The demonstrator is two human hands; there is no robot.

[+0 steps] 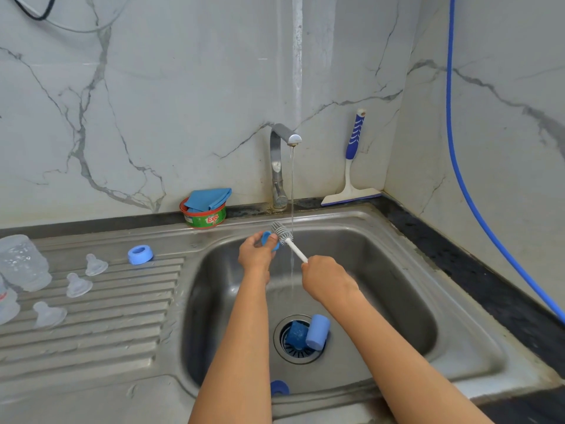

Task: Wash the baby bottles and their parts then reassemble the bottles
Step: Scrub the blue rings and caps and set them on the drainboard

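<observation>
A: Any lettering?
B: "EXO" on the green tub (204,216) against the marble wall (153,117); steel sink (382,255) below.
A: The hands?
B: The left hand (255,250) pinches a blue collar (266,238) beside the tap (276,166) stream; the right hand (324,278) is fisted round the brush (282,232) handle.

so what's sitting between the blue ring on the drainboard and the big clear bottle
One clear teat, standing on the ribbed drainboard between the blue ring and the bottle; the head view shows it.
</observation>
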